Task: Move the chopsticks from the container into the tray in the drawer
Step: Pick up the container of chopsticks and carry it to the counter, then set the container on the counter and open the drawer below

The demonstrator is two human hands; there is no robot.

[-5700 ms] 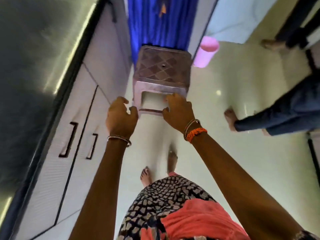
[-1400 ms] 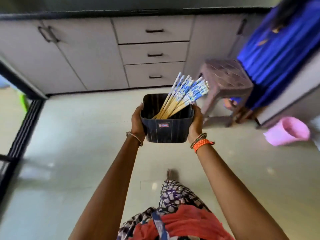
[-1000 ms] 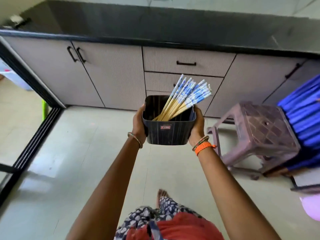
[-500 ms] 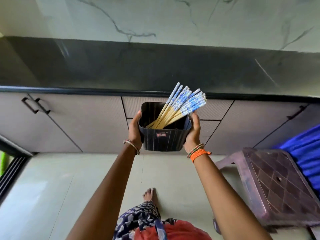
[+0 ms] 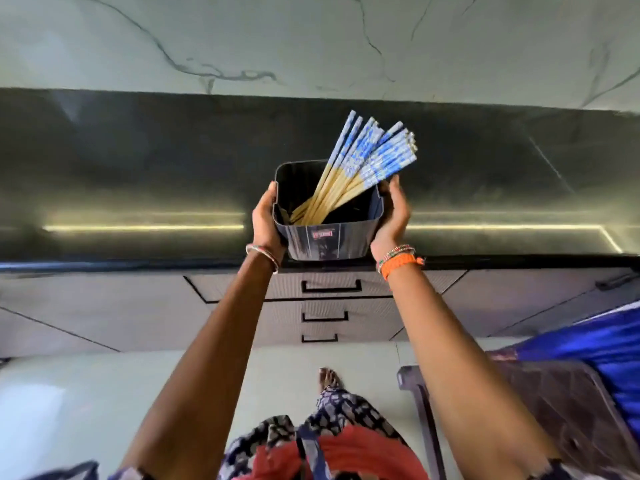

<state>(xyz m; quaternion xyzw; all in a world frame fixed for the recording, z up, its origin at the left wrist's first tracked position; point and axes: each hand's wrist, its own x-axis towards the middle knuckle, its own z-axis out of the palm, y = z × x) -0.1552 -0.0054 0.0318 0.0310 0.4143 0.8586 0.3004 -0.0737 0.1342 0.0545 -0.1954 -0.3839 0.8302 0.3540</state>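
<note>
A black square container (image 5: pixel 327 239) is held between both my hands above the near part of the dark countertop (image 5: pixel 138 161). My left hand (image 5: pixel 266 221) grips its left wall and my right hand (image 5: pixel 393 216) grips its right wall. Several wooden chopsticks (image 5: pixel 360 164) with blue-and-white patterned tops lean out toward the upper right. Below the counter edge sits a stack of three shut drawers; the top drawer (image 5: pixel 330 287) has a black handle. No tray is visible.
A brown plastic stool (image 5: pixel 554 410) stands on the floor at my right, with blue cloth (image 5: pixel 609 344) behind it. Grey cabinet doors (image 5: pixel 86 310) flank the drawers. A marble wall (image 5: pixel 311 43) rises behind the counter. My foot (image 5: pixel 327 377) is on the pale floor.
I have walked up to the counter and raised the container from in front of the drawers to over the countertop. Both hands kept their hold on it.
</note>
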